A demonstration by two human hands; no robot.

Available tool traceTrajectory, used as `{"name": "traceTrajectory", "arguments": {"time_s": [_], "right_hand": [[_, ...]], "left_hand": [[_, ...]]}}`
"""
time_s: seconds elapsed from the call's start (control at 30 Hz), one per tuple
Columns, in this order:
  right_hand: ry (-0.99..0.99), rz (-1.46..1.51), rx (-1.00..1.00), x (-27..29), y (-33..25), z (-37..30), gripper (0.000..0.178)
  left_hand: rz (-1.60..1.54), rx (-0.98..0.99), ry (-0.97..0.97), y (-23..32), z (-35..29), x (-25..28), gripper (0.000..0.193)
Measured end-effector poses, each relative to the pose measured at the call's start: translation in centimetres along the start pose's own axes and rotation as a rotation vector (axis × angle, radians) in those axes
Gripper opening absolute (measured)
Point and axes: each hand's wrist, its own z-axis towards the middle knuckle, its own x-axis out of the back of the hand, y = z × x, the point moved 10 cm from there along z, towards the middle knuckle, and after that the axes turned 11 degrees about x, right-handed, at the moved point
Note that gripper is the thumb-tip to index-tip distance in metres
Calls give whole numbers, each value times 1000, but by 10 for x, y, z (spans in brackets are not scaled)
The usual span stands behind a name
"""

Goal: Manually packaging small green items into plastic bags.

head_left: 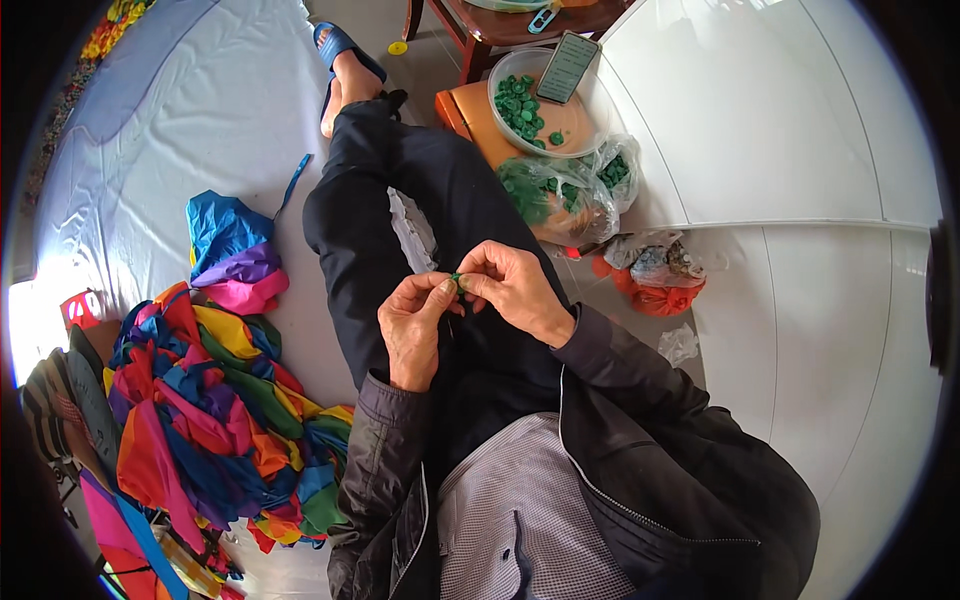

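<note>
Above my lap, my left hand (412, 325) and my right hand (518, 290) meet fingertip to fingertip. Both are closed in a pinch on one small green plastic piece (456, 279), mostly covered by the fingers. To the right of my knees, a round clear tub (590, 140) holds several green round pieces (517, 108). A phone (568, 68) leans inside the same tub. Just below it, clear plastic bags (580, 205) contain more green pieces.
An orange stool (468, 118) supports the tub. Beyond stands a dark wooden chair (478, 45). Rainbow-coloured cloth (215, 410) is heaped at my left, with a blue, purple and pink bundle (235, 255) above it. Orange-red bagged material (655, 285) lies right, by a white panelled surface (800, 300).
</note>
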Motion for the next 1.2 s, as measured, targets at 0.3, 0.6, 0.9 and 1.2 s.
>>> {"name": "traceTrajectory", "arguments": {"time_s": [0.3, 0.6, 0.9, 1.2], "right_hand": [[-20, 20, -66, 4, 3, 1, 6], [353, -44, 65, 136, -35, 31, 11], [451, -577, -9, 259, -8, 106, 14], [663, -818, 334, 259, -34, 84, 18]], "left_hand": [[29, 20, -18, -7, 3, 0, 13], [38, 78, -23, -11, 7, 13, 20], [-4, 111, -29, -16, 11, 17, 20], [4, 95, -56, -17, 12, 20, 22]]}}
